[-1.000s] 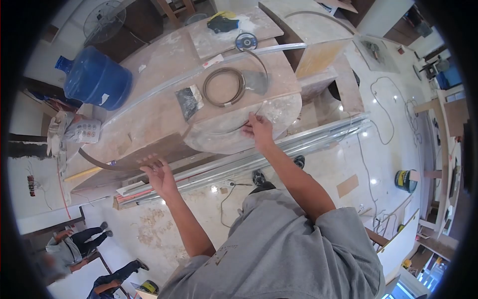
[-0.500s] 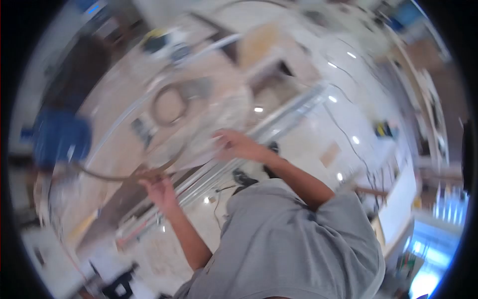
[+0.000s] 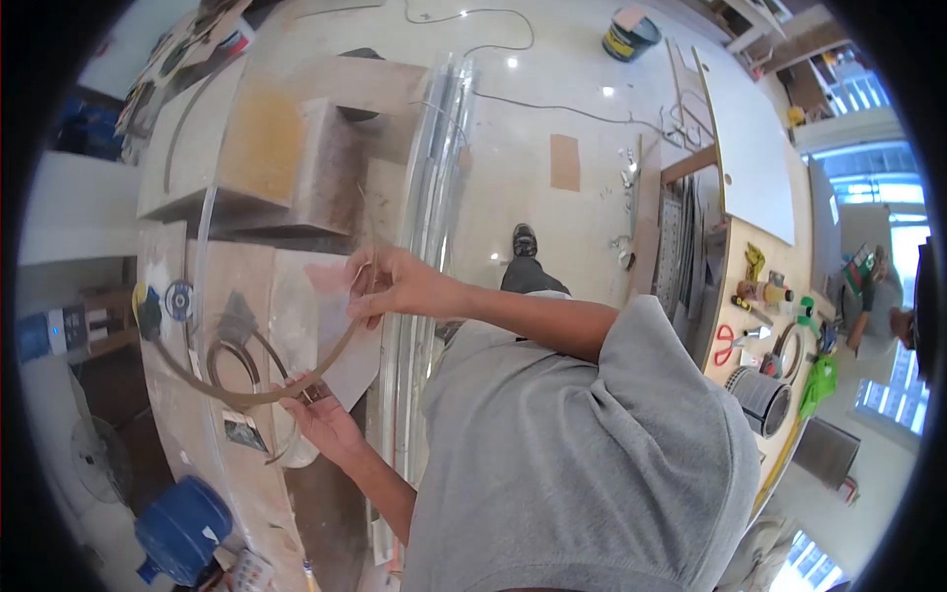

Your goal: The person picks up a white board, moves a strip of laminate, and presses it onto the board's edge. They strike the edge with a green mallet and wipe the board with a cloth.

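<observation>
A thin, flexible brown strip (image 3: 247,399) bows in a long curve above the workbench (image 3: 173,395). My right hand (image 3: 400,286) pinches it near its upper end, fingers and thumb closed. Lower down, my left hand (image 3: 330,422) is turned palm up, its fingers closed around the strip. The strip's far part runs left toward a dark object (image 3: 148,314) at the bench's edge. Under the curve, a looped brown strip (image 3: 212,360) lies on the bench beside a small grey card-like piece (image 3: 242,431). A whitish sheet (image 3: 350,370) is behind my hands.
Long metallic profiles (image 3: 434,178) run along the bench's near side. A blue water bottle (image 3: 182,528) stands lower left. On the right, a second table (image 3: 740,286) carries red-handled scissors (image 3: 724,345) and a can (image 3: 760,400). A bucket (image 3: 631,37) and cable (image 3: 562,107) are on the floor; another person (image 3: 878,306) is far right.
The view has swung round and become sharper. Both hands keep hold of the strip, which now bends up to my right hand.
</observation>
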`<move>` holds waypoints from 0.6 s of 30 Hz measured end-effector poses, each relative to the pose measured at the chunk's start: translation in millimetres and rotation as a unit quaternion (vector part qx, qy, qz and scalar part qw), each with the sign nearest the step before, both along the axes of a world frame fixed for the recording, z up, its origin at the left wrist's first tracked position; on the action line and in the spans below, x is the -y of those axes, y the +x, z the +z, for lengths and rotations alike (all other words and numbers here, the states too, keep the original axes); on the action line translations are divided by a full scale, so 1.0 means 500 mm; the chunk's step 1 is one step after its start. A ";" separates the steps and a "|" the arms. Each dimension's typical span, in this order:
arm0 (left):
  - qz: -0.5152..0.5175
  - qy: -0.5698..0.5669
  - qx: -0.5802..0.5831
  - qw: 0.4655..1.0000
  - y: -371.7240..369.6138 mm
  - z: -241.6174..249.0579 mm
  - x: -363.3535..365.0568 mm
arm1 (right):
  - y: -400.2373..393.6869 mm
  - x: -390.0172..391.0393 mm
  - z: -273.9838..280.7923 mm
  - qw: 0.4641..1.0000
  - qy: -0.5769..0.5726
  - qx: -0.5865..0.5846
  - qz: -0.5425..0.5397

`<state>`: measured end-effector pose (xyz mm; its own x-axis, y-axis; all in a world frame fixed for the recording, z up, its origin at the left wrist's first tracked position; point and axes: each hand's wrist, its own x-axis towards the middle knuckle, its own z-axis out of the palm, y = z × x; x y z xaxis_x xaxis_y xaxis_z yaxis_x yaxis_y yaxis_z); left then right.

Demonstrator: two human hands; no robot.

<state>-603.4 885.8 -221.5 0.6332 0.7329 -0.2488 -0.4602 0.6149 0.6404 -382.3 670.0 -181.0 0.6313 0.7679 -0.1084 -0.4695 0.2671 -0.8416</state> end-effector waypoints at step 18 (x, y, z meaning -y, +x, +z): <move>-0.482 -0.050 -0.237 0.842 0.701 -0.062 0.580 | 0.447 0.758 0.131 0.885 -0.228 0.243 -0.327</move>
<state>-252.7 595.8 -252.6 0.7344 -0.1054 -0.6705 0.5764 0.6183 0.5342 -158.9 291.0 -115.4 0.9814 0.1683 0.0925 0.1056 -0.0708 -0.9919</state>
